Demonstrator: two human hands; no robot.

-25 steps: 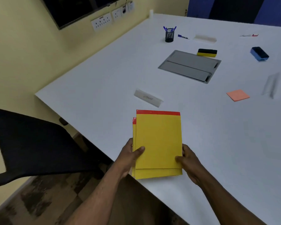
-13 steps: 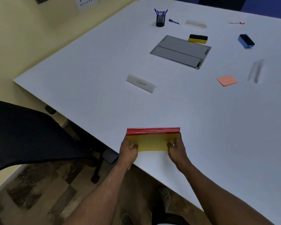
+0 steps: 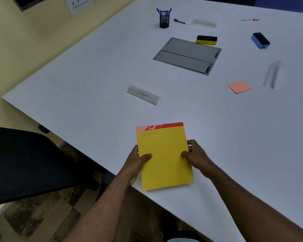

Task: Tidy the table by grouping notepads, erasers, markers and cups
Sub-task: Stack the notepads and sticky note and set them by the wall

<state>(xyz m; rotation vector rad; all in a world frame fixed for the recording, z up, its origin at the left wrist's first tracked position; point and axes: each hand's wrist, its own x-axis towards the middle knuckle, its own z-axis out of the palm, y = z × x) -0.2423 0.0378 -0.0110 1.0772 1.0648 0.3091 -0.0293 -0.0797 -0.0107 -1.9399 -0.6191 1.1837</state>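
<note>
Nearest, at the table's front edge: a stack of yellow notepads with a red top binding strip (image 3: 164, 156), lying face up, its near corner overhanging the edge of the white table (image 3: 94, 81). Left hand (image 3: 136, 162) grips the stack's left edge, thumb on top, fingers beneath. Right hand (image 3: 197, 157) grips the right edge the same way, thumb pressed on the yellow cover. Both hands closed on the stack.

Left of the table corner: black office chair (image 3: 24, 163), off the table, over a patterned floor.

Beyond the notepads, open white surface on all sides; a wide bare stretch runs to the right.

Mid-table: clear plastic name stand with a handwritten label (image 3: 143, 95), well apart from the notepads. Further right: orange square sticky-note pad (image 3: 239, 86), flat; just beyond it, a second clear plastic stand (image 3: 271, 74), blurred.

Centre, further back: grey recessed cable hatch (image 3: 187, 55), set flush in the tabletop. Touching or just beside its far edge: yellow-and-black whiteboard eraser (image 3: 206, 40). Well to the right: blue-and-black whiteboard eraser (image 3: 260, 40), bare surface around it.

Far side: black mesh pen cup holding blue pens (image 3: 164, 19), upright. Just beside it on the right: blue marker (image 3: 179, 21), lying flat, then another clear stand (image 3: 203, 23), blurred. Far right: red-and-white marker (image 3: 250, 19), lying alone.
</note>
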